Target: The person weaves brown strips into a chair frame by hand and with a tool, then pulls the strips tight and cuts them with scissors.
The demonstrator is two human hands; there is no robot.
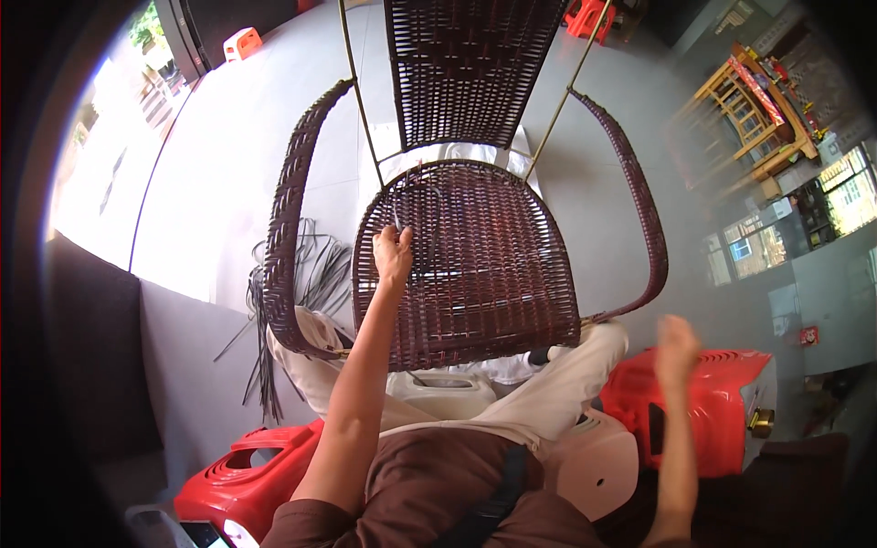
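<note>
A woven dark brown armchair (484,265) stands in front of me, its seat facing up between my knees. My left hand (393,256) is closed over the left part of the seat, fingers pinched round a slender grey thing (396,217); whether that is a tool or a strip I cannot tell. Out to the right, apart from the chair, my right hand (678,345) is raised beside a red plastic stool (717,384). Motion blurs its fingers, so I cannot make out whether it holds anything.
Loose dark weaving strips (315,265) lie in a heap left of the chair. Another red stool (247,466) is at my lower left, with a beige stool (594,461) at my right hip. A white plastic stool (443,395) sits under the seat's front edge. Wooden furniture (749,119) stands far right.
</note>
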